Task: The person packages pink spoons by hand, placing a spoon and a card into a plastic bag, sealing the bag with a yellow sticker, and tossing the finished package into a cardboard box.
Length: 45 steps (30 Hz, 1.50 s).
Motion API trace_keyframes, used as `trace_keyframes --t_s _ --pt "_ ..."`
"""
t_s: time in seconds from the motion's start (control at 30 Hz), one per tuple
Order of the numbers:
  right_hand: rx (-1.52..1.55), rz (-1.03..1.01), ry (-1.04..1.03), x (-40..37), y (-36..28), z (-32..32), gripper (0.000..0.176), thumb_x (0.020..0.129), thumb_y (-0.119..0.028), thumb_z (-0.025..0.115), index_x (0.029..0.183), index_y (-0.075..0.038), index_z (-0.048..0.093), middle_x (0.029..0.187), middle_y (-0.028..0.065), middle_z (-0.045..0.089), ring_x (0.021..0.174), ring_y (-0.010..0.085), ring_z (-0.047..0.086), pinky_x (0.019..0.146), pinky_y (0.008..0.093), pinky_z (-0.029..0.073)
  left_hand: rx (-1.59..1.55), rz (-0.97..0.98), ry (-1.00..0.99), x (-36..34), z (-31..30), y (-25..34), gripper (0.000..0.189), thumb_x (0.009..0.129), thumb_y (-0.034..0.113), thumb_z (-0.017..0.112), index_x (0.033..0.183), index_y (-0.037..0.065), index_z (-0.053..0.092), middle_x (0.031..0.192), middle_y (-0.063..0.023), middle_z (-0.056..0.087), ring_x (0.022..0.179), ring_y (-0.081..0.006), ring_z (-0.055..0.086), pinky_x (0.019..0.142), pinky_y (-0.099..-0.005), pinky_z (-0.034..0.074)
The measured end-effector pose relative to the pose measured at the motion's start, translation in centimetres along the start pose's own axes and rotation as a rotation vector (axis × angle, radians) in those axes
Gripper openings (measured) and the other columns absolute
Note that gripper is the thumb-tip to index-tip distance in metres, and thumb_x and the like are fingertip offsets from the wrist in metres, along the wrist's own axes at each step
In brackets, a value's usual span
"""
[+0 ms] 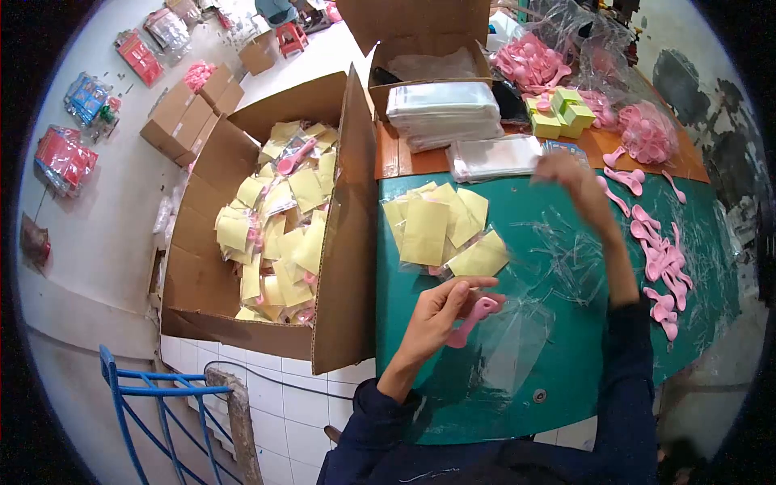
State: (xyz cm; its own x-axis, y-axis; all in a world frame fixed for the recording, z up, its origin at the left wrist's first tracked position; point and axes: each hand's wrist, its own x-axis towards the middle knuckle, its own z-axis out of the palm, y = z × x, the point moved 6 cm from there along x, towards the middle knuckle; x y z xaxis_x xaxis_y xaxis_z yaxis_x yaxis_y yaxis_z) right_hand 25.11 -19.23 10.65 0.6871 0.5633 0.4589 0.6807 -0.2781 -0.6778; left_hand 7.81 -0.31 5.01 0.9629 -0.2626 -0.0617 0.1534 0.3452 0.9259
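My left hand (444,315) holds a pink spoon (471,323) at the near middle of the green table (485,420), beside a clear plastic bag (517,335). My right hand (568,182) is stretched toward the back, at the front edge of a stack of clear bags and small cards (495,157); motion blurs its fingers. Beyond my left hand lie several packets with yellow cards (426,230). Thin clear plastic strips (570,255) are spread between my hands. Loose pink spoons (663,259) lie at the right.
A large cardboard box (343,242) of yellow-card packets stands left of the table. At the back are thicker bag stacks (443,109), an open carton (428,44), yellow-green boxes (560,115) and bagged pink items (647,133). A blue metal frame (174,390) stands lower left.
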Motion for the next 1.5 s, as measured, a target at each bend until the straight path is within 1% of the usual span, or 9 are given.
trace_keyframes --t_s 0.13,0.33,0.43,0.53,0.67,0.8,1.23,1.33,1.5 --pt "-0.889 0.586 0.180 0.2 18.1 -9.1 0.041 0.079 -0.040 0.063 0.082 0.001 0.063 0.081 0.0191 0.064 0.074 0.0327 0.061 0.065 0.0406 0.047 -0.013 0.018 -0.017 -0.2 0.1 0.0 0.039 0.100 0.025 0.033 0.118 -0.004 0.052 0.100 -0.0170 0.064 0.092 -0.0183 0.063 0.081 -0.0264 0.049" --pt "-0.819 0.846 0.210 -1.9 24.8 -9.5 0.030 0.077 -0.026 0.060 0.091 0.000 0.062 0.088 0.0220 0.064 0.083 0.0415 0.061 0.067 0.0458 0.048 0.002 0.006 -0.020 -0.2 0.1 -0.3 0.037 0.100 0.023 0.034 0.118 -0.004 0.053 0.100 -0.0158 0.065 0.091 -0.0161 0.062 0.080 -0.0257 0.049" --pt "-0.853 0.735 0.506 -2.2 20.7 -9.1 0.026 0.078 -0.021 0.059 0.096 -0.002 0.062 0.092 0.0227 0.063 0.082 0.0414 0.061 0.067 0.0465 0.047 0.005 -0.009 -0.035 -0.3 0.2 -0.3 0.036 0.099 0.022 0.036 0.118 -0.003 0.054 0.099 -0.0146 0.065 0.090 -0.0148 0.062 0.079 -0.0247 0.048" --pt "-0.760 0.436 0.442 -1.3 16.1 -8.6 0.024 0.081 -0.017 0.058 0.099 -0.003 0.060 0.089 0.0180 0.064 0.076 0.0322 0.063 0.063 0.0417 0.048 0.030 -0.048 -0.010 -0.5 0.0 -0.4 0.035 0.099 0.022 0.037 0.117 -0.003 0.054 0.098 -0.0135 0.065 0.089 -0.0138 0.062 0.077 -0.0232 0.048" --pt "0.211 0.450 0.118 -2.8 -1.0 -2.0 0.018 0.083 -0.012 0.060 0.097 -0.002 0.059 0.081 0.0023 0.061 0.067 0.0081 0.056 0.053 0.0232 0.046 0.016 -0.083 -0.009 -0.5 -0.3 -1.5 0.033 0.099 0.021 0.038 0.115 -0.001 0.056 0.095 -0.0109 0.066 0.085 -0.0103 0.061 0.072 -0.0206 0.047" --pt "0.224 0.532 0.012 -6.1 -9.5 0.7 0.014 0.080 -0.005 0.061 0.094 -0.002 0.061 0.081 0.0019 0.060 0.068 0.0087 0.057 0.051 0.0209 0.044 0.047 -0.088 -0.012 -0.7 -0.3 -1.8 0.031 0.098 0.021 0.040 0.112 0.000 0.058 0.087 -0.0069 0.066 0.077 -0.0064 0.058 0.064 -0.0190 0.044" --pt "-0.019 0.300 -0.513 -9.3 -13.2 7.2 0.029 0.072 -0.019 0.071 0.089 0.000 0.058 0.074 0.0137 0.059 0.069 0.0298 0.059 0.066 0.0338 0.048 0.582 0.050 -0.160 -3.6 2.2 -1.1 0.040 0.092 0.021 0.052 0.129 0.007 0.046 0.072 -0.0083 0.062 0.061 -0.0088 0.051 0.060 -0.0269 0.045" --pt "0.073 0.144 -0.409 -10.4 -12.7 8.8 0.026 0.072 -0.018 0.071 0.089 -0.001 0.061 0.076 0.0139 0.061 0.073 0.0294 0.061 0.068 0.0341 0.048 0.700 -0.067 -0.126 -4.6 2.4 -0.8 0.054 0.090 0.018 0.056 0.139 0.008 0.034 0.092 -0.0086 0.068 0.079 -0.0090 0.059 0.070 -0.0255 0.047" --pt "0.347 0.553 -0.340 -13.1 -10.4 8.2 0.014 0.070 -0.005 0.072 0.080 -0.001 0.064 0.073 0.0045 0.061 0.072 0.0122 0.058 0.067 0.0275 0.048 0.317 -0.155 -0.211 -7.5 -0.4 -1.8 0.064 0.085 0.013 0.064 0.140 0.011 0.031 0.098 -0.0130 0.066 0.088 -0.0145 0.061 0.078 -0.0278 0.048"
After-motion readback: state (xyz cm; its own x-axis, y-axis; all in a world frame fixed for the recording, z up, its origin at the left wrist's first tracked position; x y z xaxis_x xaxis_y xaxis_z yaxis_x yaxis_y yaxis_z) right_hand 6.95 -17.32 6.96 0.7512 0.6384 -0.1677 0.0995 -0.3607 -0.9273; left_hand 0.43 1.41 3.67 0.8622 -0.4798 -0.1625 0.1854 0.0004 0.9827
